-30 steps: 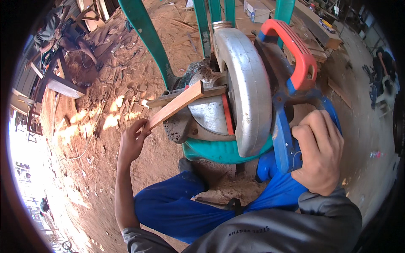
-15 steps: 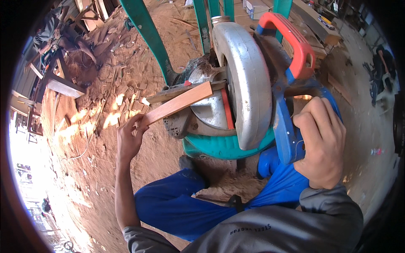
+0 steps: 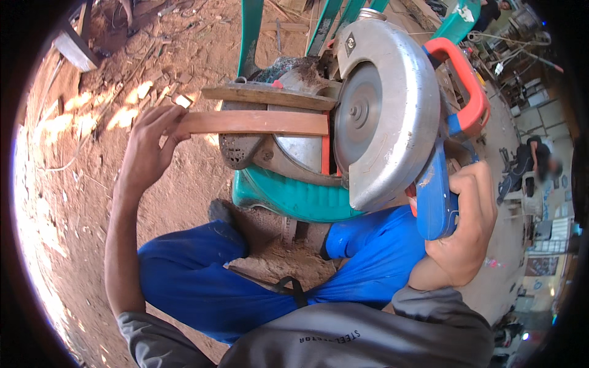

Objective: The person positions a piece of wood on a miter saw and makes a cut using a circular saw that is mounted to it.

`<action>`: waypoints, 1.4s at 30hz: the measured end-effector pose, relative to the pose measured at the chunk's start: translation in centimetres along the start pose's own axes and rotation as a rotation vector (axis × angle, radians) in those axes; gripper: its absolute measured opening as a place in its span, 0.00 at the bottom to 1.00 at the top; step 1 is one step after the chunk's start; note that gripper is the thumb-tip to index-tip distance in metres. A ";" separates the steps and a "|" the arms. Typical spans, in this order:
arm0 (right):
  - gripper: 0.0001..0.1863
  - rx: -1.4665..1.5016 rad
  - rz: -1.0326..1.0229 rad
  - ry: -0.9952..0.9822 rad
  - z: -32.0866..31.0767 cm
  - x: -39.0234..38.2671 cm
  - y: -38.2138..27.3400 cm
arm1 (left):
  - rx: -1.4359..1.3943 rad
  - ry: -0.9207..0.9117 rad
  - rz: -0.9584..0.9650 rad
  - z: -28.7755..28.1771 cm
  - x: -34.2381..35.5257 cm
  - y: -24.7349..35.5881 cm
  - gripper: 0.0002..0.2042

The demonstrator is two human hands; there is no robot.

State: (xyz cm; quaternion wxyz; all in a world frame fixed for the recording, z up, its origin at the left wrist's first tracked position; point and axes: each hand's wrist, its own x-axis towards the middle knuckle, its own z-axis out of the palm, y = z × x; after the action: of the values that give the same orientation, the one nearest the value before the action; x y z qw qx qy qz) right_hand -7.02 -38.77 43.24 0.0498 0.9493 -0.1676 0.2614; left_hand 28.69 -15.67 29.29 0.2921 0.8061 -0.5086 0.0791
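My left hand [image 3: 153,140] pinches the left end of a reddish wooden strip [image 3: 261,122]. The strip lies level across the base of a mitre saw, its right end close to the red slot insert [image 3: 326,153]. Behind it, a weathered wooden batten [image 3: 270,96] runs along the saw's fence. With my right hand [image 3: 464,230] I grip the blue saw handle [image 3: 434,202]; some fingertips are hidden behind it. The round blade [image 3: 358,107] shows beneath its silver guard [image 3: 402,122], to the right of the strip. A red carrying handle [image 3: 469,80] tops the saw.
The saw rests on a green plastic chair [image 3: 288,199] in front of my knees. Wood offcuts [image 3: 156,95] litter the dirt floor at left, near a pale timber block [image 3: 76,52]. Another person [image 3: 537,162] is at the far right.
My left hand has swung the strip from a slant to lying level beside the batten. The view has turned, and the blade's face now shows under the guard. My right hand keeps its grip.
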 end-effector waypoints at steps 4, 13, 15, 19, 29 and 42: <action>0.18 0.029 -0.010 -0.019 0.0 -0.2 0.2 | -0.001 -0.017 0.057 0.1 -0.1 -0.5 0.23; 0.20 0.021 -0.022 -0.024 0.2 -0.1 0.0 | -0.050 -0.039 0.017 0.1 0.3 0.4 0.23; 0.20 0.019 -0.012 -0.014 0.3 0.0 -0.3 | -0.048 -0.042 0.024 0.1 0.3 0.4 0.23; 0.18 0.014 0.009 0.027 0.4 0.1 -0.6 | -0.053 -0.049 0.026 0.1 0.5 0.7 0.23; 0.21 0.020 0.013 -0.006 0.2 -0.1 -0.3 | -0.039 0.013 0.047 0.4 0.4 1.2 0.20; 0.20 -0.008 0.013 0.024 0.4 -0.2 -0.2 | -0.048 0.040 0.068 0.5 0.5 0.9 0.21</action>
State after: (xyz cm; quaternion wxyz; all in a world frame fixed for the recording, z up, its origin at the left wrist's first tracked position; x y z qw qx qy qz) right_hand -6.89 -38.58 42.79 0.0539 0.9447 -0.1740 0.2725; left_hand 28.09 -16.60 29.42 0.3185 0.7793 -0.5316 0.0929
